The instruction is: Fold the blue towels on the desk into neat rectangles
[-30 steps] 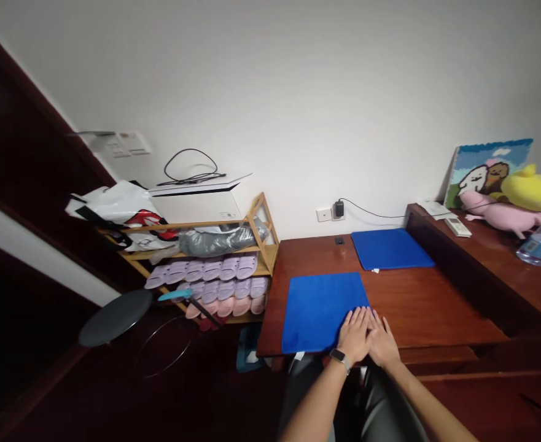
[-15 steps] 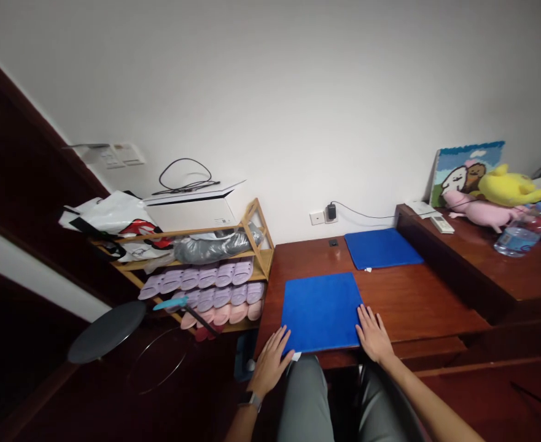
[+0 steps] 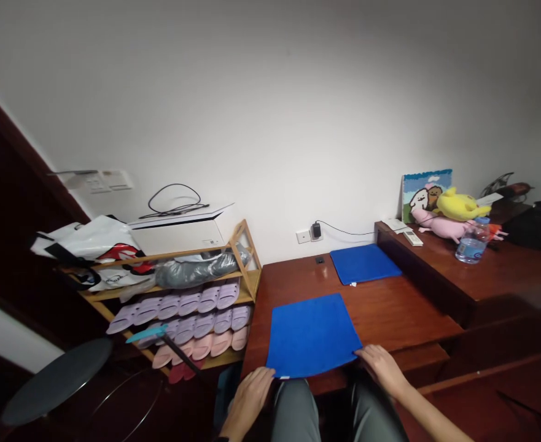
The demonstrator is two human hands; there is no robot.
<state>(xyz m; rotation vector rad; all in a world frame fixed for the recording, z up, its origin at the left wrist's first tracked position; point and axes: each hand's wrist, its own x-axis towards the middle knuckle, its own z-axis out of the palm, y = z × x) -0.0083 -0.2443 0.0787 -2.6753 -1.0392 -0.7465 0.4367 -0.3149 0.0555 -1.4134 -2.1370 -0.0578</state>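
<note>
Gripping the near corners of the square blue fleecy cloth [image 3: 313,336], your hands sit apart: your left hand [image 3: 248,396] curls at its near left corner, your right hand [image 3: 383,367] lies on its near right corner, though whether either truly pinches the fabric cannot be told. That cloth lies flat at the front of the glossy reddish wooden desk [image 3: 390,310], its near edge at the lip above your knees. Polished wood is slick, so an uneven pull could, I judge, slide the soft, limp cloth off the edge or wrinkle it. A second blue cloth [image 3: 363,263] lies well apart, near the wall.
</note>
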